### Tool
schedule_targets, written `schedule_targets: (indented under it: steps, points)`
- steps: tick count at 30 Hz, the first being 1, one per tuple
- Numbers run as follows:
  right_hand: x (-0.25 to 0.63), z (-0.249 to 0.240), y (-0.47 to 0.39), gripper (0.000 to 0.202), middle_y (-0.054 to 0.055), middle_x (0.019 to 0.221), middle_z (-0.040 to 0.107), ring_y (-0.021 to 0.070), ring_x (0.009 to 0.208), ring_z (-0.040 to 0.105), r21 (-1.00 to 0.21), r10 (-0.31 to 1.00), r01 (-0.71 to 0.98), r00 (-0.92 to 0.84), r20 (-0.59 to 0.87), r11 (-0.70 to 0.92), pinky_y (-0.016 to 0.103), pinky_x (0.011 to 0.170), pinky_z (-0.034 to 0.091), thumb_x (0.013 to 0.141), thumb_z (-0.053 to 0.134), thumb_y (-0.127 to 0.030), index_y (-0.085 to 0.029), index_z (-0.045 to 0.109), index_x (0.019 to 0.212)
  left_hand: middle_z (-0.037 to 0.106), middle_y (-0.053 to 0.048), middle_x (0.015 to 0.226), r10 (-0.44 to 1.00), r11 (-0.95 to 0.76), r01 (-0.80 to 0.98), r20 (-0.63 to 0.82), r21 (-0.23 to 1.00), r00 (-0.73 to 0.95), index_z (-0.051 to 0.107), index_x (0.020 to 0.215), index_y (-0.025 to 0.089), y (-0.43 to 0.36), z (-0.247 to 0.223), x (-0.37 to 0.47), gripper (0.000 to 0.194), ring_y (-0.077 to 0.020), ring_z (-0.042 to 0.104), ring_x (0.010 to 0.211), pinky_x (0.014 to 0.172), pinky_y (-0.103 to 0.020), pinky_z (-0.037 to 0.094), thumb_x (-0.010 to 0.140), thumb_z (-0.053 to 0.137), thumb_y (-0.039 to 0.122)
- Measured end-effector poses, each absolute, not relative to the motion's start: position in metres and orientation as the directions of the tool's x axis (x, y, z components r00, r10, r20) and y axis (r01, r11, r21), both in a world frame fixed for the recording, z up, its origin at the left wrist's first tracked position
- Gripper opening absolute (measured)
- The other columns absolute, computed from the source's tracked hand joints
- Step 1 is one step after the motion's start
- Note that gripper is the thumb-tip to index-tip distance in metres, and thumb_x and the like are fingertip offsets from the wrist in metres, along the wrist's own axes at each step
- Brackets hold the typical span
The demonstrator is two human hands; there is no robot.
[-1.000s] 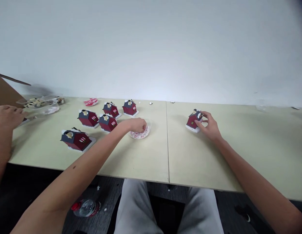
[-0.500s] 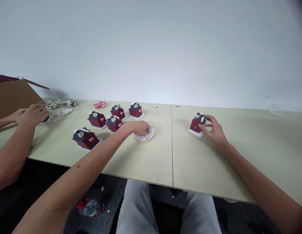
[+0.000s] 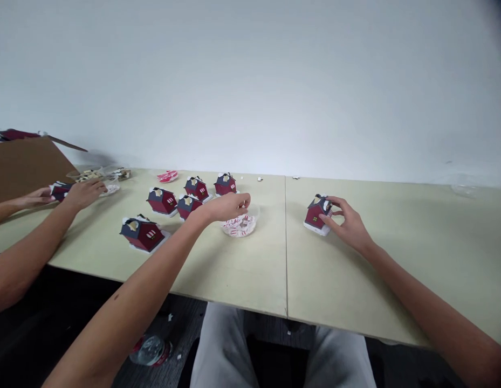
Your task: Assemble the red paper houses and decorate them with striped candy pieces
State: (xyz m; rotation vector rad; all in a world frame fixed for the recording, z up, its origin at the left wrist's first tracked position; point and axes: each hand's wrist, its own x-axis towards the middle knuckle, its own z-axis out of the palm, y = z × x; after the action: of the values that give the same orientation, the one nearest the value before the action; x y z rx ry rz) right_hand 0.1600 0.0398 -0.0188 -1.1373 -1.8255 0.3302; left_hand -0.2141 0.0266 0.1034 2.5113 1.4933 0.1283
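Observation:
My left hand is just above a clear round dish of small red-and-white striped pieces. Its fingertips are pinched together, and whatever they may hold is too small to make out. On the right, my right hand grips a small dark-red model house with a dark roof and white base, thumb and fingers around its near right side. That house stands on the table, slightly tilted. Left of the dish sit several similar houses, partly behind my left forearm.
At the far left, a co-worker's hands are at another house, beside a cardboard box and dishes of small pieces. A red-and-white packet lies near the wall. A seam crosses the table; a bottle is on the floor.
My left hand has lifted out of the dish, fingers still pinched. My right hand and its house have shifted slightly left. The co-worker's nearer hand has moved right toward the dishes.

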Motion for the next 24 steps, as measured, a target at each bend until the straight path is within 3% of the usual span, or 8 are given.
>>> schedule_targets:
  steps: [5, 9, 12, 18, 24]
  points:
    - [0.143, -0.025, 0.040, 0.054, 0.012, 0.141, 0.055, 0.0285, 0.113, 0.063, -0.556, 0.770, 0.583, -0.204, 0.605, 0.592, 0.045, 0.090, 0.058, 0.093, 0.060, -0.050, -0.026, 0.046, 0.140, 0.050, 0.003, 0.067, 0.786, -0.605, 0.541, 0.332, 0.584, 0.521, 0.058, 0.091, 0.020, 0.007, 0.087, -0.161, 0.031, -0.0117, 0.043, 0.061, 0.060, -0.023, 0.032, 0.096, 0.048, 0.048]
    - [0.131, -0.022, 0.054, 0.057, 0.016, 0.139, 0.055, 0.0325, 0.125, 0.056, -0.343, 0.636, 0.616, -0.348, 0.689, 0.709, 0.051, 0.101, 0.051, 0.095, 0.057, -0.048, -0.022, 0.041, 0.143, 0.046, 0.005, 0.061, 0.743, -0.612, 0.396, 0.326, 0.685, 0.584, 0.061, 0.089, 0.020, 0.010, 0.043, -0.112, 0.032, -0.0108, 0.040, 0.057, 0.058, -0.023, 0.030, 0.096, 0.050, 0.050]
    - [0.119, -0.018, 0.068, 0.056, 0.017, 0.136, 0.057, 0.0334, 0.122, 0.058, -0.228, 0.583, 0.622, -0.456, 0.672, 0.749, 0.053, 0.101, 0.050, 0.096, 0.054, -0.047, -0.020, 0.041, 0.143, 0.052, 0.003, 0.068, 0.766, -0.584, 0.381, 0.331, 0.717, 0.551, 0.062, 0.089, 0.020, 0.022, 0.016, -0.104, 0.029, -0.0111, 0.043, 0.061, 0.061, -0.023, 0.033, 0.097, 0.049, 0.045]
    - [0.104, -0.027, 0.076, 0.054, 0.014, 0.138, 0.056, 0.0300, 0.124, 0.057, -0.425, 0.681, 0.574, -0.356, 0.640, 0.700, 0.050, 0.102, 0.051, 0.097, 0.054, -0.046, -0.025, 0.039, 0.145, 0.065, -0.003, 0.096, 0.857, -0.431, 0.250, 0.306, 0.867, 0.415, 0.065, 0.098, 0.020, 0.024, 0.005, -0.119, 0.030, -0.0144, 0.056, 0.084, 0.067, -0.021, 0.041, 0.097, 0.049, 0.045]
    - [0.098, -0.032, 0.075, 0.053, 0.012, 0.137, 0.056, 0.0290, 0.122, 0.057, -0.506, 0.716, 0.540, -0.304, 0.628, 0.673, 0.049, 0.099, 0.053, 0.095, 0.057, -0.043, -0.026, 0.041, 0.143, 0.062, -0.001, 0.092, 0.902, -0.254, 0.145, 0.180, 0.956, 0.393, 0.055, 0.112, 0.022, 0.026, 0.003, -0.117, 0.033, -0.0109, 0.054, 0.071, 0.061, -0.020, 0.042, 0.092, 0.058, 0.049]
